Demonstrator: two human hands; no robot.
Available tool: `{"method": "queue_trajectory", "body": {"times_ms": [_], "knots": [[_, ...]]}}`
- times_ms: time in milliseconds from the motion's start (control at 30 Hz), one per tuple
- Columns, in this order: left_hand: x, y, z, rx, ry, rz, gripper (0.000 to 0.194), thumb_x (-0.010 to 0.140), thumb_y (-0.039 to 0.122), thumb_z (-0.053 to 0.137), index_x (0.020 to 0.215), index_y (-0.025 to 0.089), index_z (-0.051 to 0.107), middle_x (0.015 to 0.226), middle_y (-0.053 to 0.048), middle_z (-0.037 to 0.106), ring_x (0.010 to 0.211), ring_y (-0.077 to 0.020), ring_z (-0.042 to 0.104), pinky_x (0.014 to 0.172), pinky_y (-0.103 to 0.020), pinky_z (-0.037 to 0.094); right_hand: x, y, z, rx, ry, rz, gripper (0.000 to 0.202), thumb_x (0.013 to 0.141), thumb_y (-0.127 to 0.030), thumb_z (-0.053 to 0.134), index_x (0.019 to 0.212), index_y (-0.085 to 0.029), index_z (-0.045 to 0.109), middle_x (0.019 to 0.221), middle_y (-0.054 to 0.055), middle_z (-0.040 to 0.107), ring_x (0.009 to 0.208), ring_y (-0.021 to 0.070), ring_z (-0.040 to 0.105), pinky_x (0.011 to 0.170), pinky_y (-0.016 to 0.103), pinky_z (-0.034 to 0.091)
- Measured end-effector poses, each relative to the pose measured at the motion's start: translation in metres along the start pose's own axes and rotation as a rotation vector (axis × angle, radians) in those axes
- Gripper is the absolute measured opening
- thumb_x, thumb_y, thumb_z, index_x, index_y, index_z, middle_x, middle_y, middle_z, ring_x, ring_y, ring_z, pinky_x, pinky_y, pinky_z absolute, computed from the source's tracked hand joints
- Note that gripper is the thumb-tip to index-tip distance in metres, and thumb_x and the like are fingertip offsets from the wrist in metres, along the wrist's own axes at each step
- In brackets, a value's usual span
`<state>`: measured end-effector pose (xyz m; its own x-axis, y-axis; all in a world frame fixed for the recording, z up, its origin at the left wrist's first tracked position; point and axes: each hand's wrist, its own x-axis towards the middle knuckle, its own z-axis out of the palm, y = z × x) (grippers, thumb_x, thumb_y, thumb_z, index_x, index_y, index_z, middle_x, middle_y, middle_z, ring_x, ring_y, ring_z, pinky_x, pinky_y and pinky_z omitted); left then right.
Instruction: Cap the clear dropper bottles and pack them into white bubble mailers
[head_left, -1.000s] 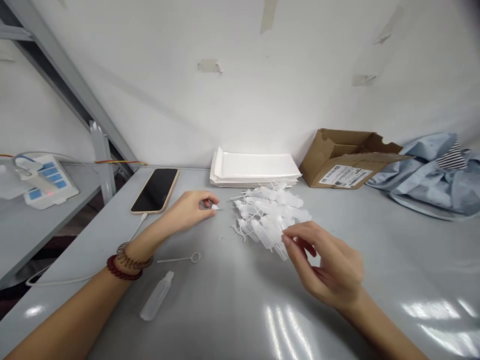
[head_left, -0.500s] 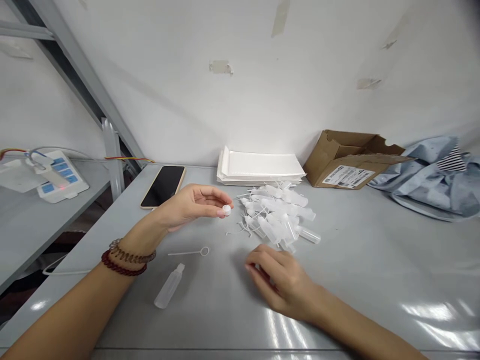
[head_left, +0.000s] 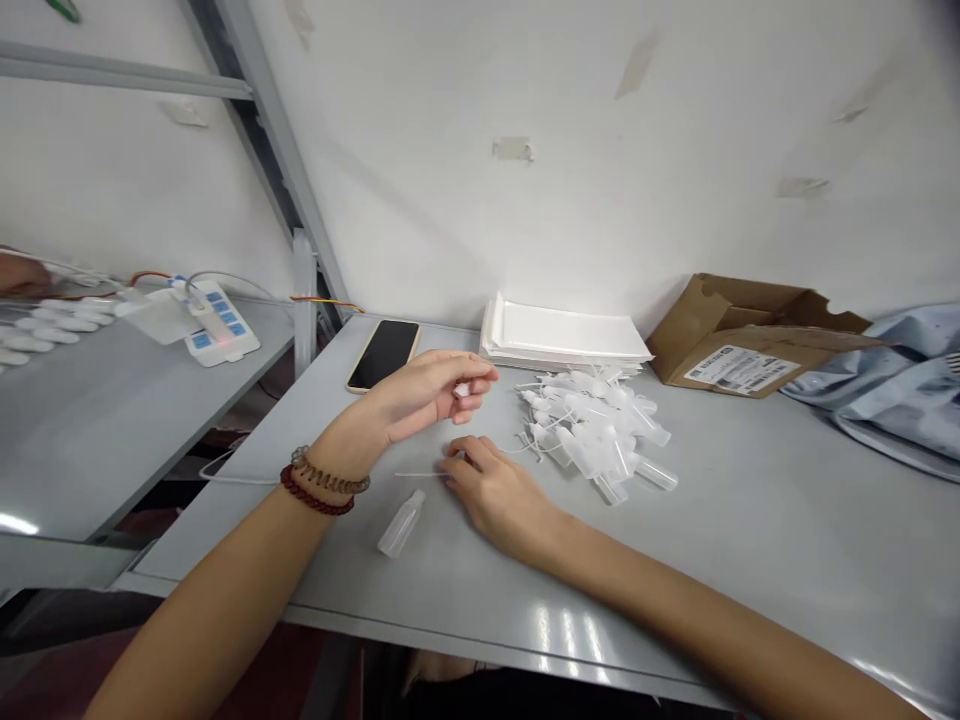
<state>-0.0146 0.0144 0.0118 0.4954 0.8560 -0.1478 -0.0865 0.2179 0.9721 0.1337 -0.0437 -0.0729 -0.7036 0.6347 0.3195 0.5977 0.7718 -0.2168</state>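
Note:
My left hand (head_left: 435, 395) is raised over the table with its fingers curled round a small white cap (head_left: 463, 390), partly hidden by them. My right hand (head_left: 499, 495) rests low on the table, fingertips closed at the ring end of a thin white ring-ended wand (head_left: 420, 474). The ring itself is hidden under those fingers, while the stick points left. Just below the stick lies a small translucent plastic bottle (head_left: 401, 523) on its side, its neck uncapped. A heap of similar bottles (head_left: 592, 430), with thin white strips among them, lies to the right of both hands.
Behind the heap is a stack of white trays (head_left: 570, 335). An open cardboard box (head_left: 750, 340) and blue cloth (head_left: 900, 370) stand at the right. A phone (head_left: 384, 355) lies back left. On the side table are a power strip (head_left: 217, 325) and another person's hand (head_left: 22, 273).
My right hand has moved left onto the wand's ring end. My left hand has turned, still holding the cap. The view has swung left, showing more of the side table.

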Motion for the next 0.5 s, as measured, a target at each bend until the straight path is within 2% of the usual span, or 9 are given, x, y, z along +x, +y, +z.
{"method": "queue_trajectory", "body": {"times_ms": [33, 67, 133, 167, 233, 267, 367, 433, 500], "knots": [[-0.009, 0.002, 0.002, 0.077, 0.026, -0.019, 0.017, 0.079, 0.030, 0.060, 0.070, 0.015, 0.058, 0.058, 0.005, 0.038, 0.049, -0.0074, 0.035, 0.044, -0.021, 0.028, 0.001, 0.002, 0.001, 0.002, -0.002, -0.005, 0.018, 0.089, -0.009, 0.049, 0.100, -0.012, 0.062, 0.102, 0.013, 0.060, 0.091, 0.0207, 0.055, 0.076, 0.032, 0.053], [-0.019, 0.003, 0.004, 0.265, 0.074, -0.048, 0.022, 0.079, 0.035, 0.059, 0.068, 0.016, 0.057, 0.054, 0.006, 0.034, 0.047, -0.0080, 0.031, 0.044, -0.022, 0.026, 0.001, 0.004, 0.001, 0.004, -0.005, -0.010, 0.016, 0.089, -0.009, 0.049, 0.098, -0.010, 0.063, 0.098, 0.013, 0.060, 0.089, 0.0204, 0.056, 0.076, 0.032, 0.053], [-0.044, -0.001, 0.009, 0.771, 0.164, -0.078, 0.024, 0.076, 0.040, 0.061, 0.067, 0.017, 0.061, 0.059, 0.003, 0.045, 0.055, -0.0120, 0.041, 0.050, -0.024, 0.028, -0.001, 0.007, -0.001, 0.000, -0.019, -0.025, 0.015, 0.089, -0.009, 0.049, 0.094, -0.007, 0.064, 0.094, 0.015, 0.061, 0.086, 0.0213, 0.056, 0.075, 0.034, 0.053], [-0.057, -0.005, 0.012, 0.953, 0.191, -0.119, 0.029, 0.076, 0.045, 0.058, 0.068, 0.018, 0.061, 0.061, 0.001, 0.048, 0.059, -0.0147, 0.045, 0.052, -0.026, 0.029, -0.002, 0.008, -0.004, -0.003, -0.031, -0.036, 0.016, 0.089, -0.007, 0.049, 0.092, -0.006, 0.064, 0.093, 0.016, 0.061, 0.085, 0.0222, 0.057, 0.074, 0.035, 0.053], [-0.079, -0.018, 0.018, 1.208, 0.297, -0.282, 0.035, 0.077, 0.051, 0.054, 0.076, 0.017, 0.060, 0.066, -0.002, 0.055, 0.065, -0.0201, 0.050, 0.055, -0.028, 0.029, -0.003, 0.008, -0.008, -0.001, -0.061, -0.061, 0.019, 0.086, -0.001, 0.046, 0.088, -0.006, 0.065, 0.089, 0.016, 0.062, 0.083, 0.0237, 0.057, 0.070, 0.035, 0.053], [-0.087, -0.025, 0.021, 1.299, 0.305, -0.349, 0.034, 0.077, 0.049, 0.053, 0.080, 0.016, 0.060, 0.071, -0.005, 0.059, 0.068, -0.0224, 0.052, 0.056, -0.029, 0.029, -0.003, 0.007, -0.010, 0.007, -0.076, -0.068, 0.022, 0.085, 0.001, 0.045, 0.086, -0.006, 0.065, 0.087, 0.016, 0.063, 0.082, 0.0240, 0.058, 0.067, 0.035, 0.053], [-0.096, -0.042, 0.027, 1.426, 0.254, -0.472, 0.024, 0.081, 0.037, 0.046, 0.073, 0.016, 0.055, 0.074, -0.007, 0.061, 0.067, -0.0225, 0.053, 0.057, -0.030, 0.026, -0.002, 0.007, -0.015, 0.059, -0.081, -0.038, 0.024, 0.083, 0.003, 0.044, 0.082, -0.008, 0.066, 0.084, 0.015, 0.065, 0.080, 0.0228, 0.060, 0.065, 0.033, 0.053], [-0.091, -0.045, 0.031, 1.411, 0.216, -0.455, 0.023, 0.081, 0.034, 0.042, 0.065, 0.019, 0.047, 0.067, -0.004, 0.057, 0.061, -0.0191, 0.048, 0.055, -0.029, 0.024, -0.002, 0.009, -0.021, 0.095, -0.046, 0.015, 0.022, 0.087, -0.001, 0.046, 0.087, -0.008, 0.066, 0.088, 0.013, 0.067, 0.081, 0.0198, 0.062, 0.068, 0.031, 0.054], [-0.082, -0.041, 0.036, 1.318, 0.198, -0.380, 0.026, 0.080, 0.037, 0.044, 0.061, 0.020, 0.039, 0.061, 0.001, 0.050, 0.057, -0.0159, 0.043, 0.053, -0.028, 0.023, -0.003, 0.013, -0.032, 0.199, 0.008, 0.119, 0.020, 0.091, -0.008, 0.047, 0.091, -0.010, 0.066, 0.088, 0.009, 0.069, 0.078, 0.0148, 0.064, 0.069, 0.026, 0.054]]}}
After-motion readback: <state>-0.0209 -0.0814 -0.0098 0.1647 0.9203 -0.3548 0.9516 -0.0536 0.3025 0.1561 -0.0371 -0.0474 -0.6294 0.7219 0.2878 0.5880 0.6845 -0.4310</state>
